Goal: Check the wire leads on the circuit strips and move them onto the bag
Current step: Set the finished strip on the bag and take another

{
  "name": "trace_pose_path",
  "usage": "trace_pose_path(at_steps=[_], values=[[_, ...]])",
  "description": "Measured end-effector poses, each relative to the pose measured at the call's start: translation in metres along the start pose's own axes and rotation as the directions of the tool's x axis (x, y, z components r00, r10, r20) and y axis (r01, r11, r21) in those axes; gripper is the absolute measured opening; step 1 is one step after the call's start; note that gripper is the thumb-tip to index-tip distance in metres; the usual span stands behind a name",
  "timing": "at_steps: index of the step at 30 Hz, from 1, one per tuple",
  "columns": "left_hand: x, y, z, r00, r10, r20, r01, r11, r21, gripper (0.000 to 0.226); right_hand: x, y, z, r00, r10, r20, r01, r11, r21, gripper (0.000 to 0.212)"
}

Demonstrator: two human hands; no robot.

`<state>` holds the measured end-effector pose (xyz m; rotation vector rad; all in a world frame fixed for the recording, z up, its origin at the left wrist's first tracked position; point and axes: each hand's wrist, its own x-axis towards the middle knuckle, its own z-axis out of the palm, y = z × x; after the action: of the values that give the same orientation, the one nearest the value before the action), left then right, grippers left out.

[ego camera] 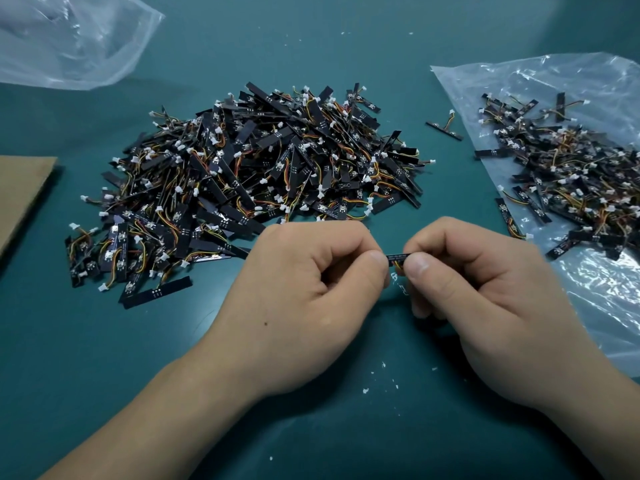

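While both hands met near the middle of the green table (346,46), a single black circuit strip (397,257) was stretched between them. The left hand (304,282) pinched its left end between thumb and curled forefinger, and the right hand (485,282) pinched its right end the same way. Only a short middle piece of the strip showed in the gap; both ends were hidden under the fingertips. Orange and yellow wire leads (398,270) hung just below it, partly covered by the right thumb.

Just beyond the hands lay a big pile of strips (249,181), tangled with wires and white plugs. On the right, a clear plastic bag (606,289) lay flat, cut off by the frame edge, with a smaller heap of strips (571,174) on it. One lone strip (444,128) lay on the table between pile and bag. A second crumpled bag (69,39) sat at the far left, and a piece of cardboard (24,192) was cut off at the left edge.

Faint light print on the held strip was too small to read.
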<state>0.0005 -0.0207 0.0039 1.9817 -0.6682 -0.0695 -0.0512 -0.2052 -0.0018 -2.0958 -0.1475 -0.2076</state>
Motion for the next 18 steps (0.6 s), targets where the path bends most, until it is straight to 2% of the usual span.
trace_pose_path(at_steps=[18], values=[[0.0010,-0.0009,0.0010,1.000,-0.005,0.006,0.004,0.997,0.072,0.022,0.0010,0.0002,-0.0010,1.000,0.024,0.009,-0.024,1.000,-0.002,0.024]])
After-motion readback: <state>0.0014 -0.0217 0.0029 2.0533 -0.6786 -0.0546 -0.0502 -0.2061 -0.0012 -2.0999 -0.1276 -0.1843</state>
